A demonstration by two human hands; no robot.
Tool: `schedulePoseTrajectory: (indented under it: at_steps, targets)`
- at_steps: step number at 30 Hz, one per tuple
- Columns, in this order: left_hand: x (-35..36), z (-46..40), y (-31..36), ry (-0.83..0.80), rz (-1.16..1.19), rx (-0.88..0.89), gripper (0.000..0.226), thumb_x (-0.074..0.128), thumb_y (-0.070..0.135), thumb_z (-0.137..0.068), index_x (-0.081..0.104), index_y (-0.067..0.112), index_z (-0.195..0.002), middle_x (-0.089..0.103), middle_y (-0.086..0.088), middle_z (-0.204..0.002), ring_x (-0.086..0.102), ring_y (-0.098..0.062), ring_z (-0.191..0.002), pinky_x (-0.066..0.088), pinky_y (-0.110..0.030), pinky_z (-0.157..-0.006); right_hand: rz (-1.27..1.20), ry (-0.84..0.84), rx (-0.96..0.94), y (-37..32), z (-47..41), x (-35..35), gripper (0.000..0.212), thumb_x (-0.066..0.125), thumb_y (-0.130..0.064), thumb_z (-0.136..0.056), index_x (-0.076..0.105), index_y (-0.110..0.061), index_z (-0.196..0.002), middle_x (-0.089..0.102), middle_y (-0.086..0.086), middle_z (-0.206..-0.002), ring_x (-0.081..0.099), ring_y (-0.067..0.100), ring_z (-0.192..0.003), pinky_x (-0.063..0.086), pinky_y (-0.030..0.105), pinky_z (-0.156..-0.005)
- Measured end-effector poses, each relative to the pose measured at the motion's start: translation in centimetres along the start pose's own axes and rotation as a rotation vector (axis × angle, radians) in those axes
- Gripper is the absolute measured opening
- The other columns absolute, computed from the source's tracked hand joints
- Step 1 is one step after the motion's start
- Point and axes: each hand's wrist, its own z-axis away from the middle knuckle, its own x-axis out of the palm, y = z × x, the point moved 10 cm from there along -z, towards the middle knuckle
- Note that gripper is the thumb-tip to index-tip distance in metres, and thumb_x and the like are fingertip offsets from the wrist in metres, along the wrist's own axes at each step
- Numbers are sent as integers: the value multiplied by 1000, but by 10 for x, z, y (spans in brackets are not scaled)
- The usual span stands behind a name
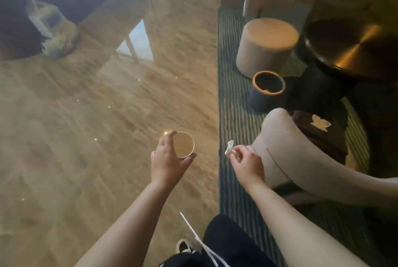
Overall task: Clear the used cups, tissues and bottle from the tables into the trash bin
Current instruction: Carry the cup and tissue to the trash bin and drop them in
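My left hand [167,159] grips a paper cup [183,145] from the side, holding it upright over the shiny floor; its inside looks empty. My right hand [245,162] pinches a crumpled white tissue [229,147] between thumb and fingers, just over the edge of the striped rug. A small dark trash bin [267,90] with an orange rim stands open on the rug, ahead and to the right of both hands. Another crumpled tissue [321,123] lies on the dark seat of the chair to my right.
A beige armchair [286,148] stands right beside my right hand. A round beige pouf [266,46] sits behind the bin, beside a round dark table with a brass top [353,44]. A plastic bag [53,32] lies far left on the floor.
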Motion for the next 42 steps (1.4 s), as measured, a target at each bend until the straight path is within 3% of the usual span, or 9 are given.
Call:
schedulePoseTrajectory:
  at_steps: [7, 10, 14, 19, 23, 29, 32, 37, 42]
  targets:
    - [73, -159, 18, -115, 5, 98, 80, 79, 49, -62, 39, 29, -127, 52, 3, -127, 53, -21, -108, 38, -40, -89, -11, 133, 102, 9, -139, 5, 10, 60, -22, -89, 64, -15, -96, 60, 1, -98, 57, 13, -82, 52, 27, -71]
    - [112, -235, 38, -151, -5, 154, 80, 81, 49, -60, 39, 28, -126, 53, 4, -124, 56, -23, -102, 40, -40, -86, -43, 167, 167, 24, -218, 1, 11, 58, -23, -90, 64, -14, -94, 60, 2, -97, 58, 17, -82, 54, 36, -73]
    - [165, -348, 85, -205, -21, 226, 79, 80, 48, -62, 39, 29, -127, 52, 4, -127, 55, -24, -104, 37, -38, -86, -52, 225, 220, 37, -335, -22, 10, 59, -20, -89, 65, -12, -92, 59, 4, -96, 56, 20, -84, 45, 30, -70]
    - [221, -464, 157, -265, 5, 316, 76, 78, 49, -64, 37, 30, -125, 52, 5, -122, 52, -18, -100, 36, -36, -82, -78, 293, 318, 58, -434, -61, 13, 59, -20, -89, 65, -10, -95, 60, 5, -97, 57, 22, -88, 49, 36, -76]
    - [278, -523, 204, -371, 18, 374, 76, 78, 50, -65, 35, 32, -125, 51, 5, -122, 47, -13, -95, 39, -38, -83, -101, 334, 401, 90, -481, -85, 15, 56, -21, -90, 65, -9, -93, 59, 6, -95, 56, 22, -87, 49, 39, -76]
    - [388, -595, 258, -611, 77, 450, 76, 80, 49, -64, 33, 37, -123, 48, 7, -126, 46, -11, -100, 45, -39, -83, -154, 396, 551, 152, -535, -108, 19, 52, -31, -93, 62, -16, -88, 60, 3, -90, 51, 12, -81, 36, 24, -64]
    - [447, -633, 285, -690, 67, 509, 77, 80, 50, -63, 34, 37, -123, 48, 7, -125, 47, -12, -101, 42, -33, -77, -164, 446, 648, 182, -569, -113, 12, 57, -28, -91, 63, -19, -96, 60, 0, -97, 50, 7, -83, 33, 15, -62]
    - [547, -686, 333, -883, 29, 602, 81, 77, 55, -62, 33, 34, -127, 46, 6, -127, 47, -13, -106, 43, -35, -84, -174, 479, 802, 218, -632, -123, 23, 61, -24, -88, 63, -16, -109, 61, 2, -110, 53, 12, -97, 39, 22, -80]
    - [638, -725, 379, -1032, -23, 671, 83, 82, 48, -60, 34, 35, -126, 47, 8, -127, 50, -15, -108, 45, -43, -90, -199, 509, 986, 253, -686, -132, 21, 59, -28, -89, 64, -17, -107, 61, 3, -104, 56, 15, -87, 44, 27, -73]
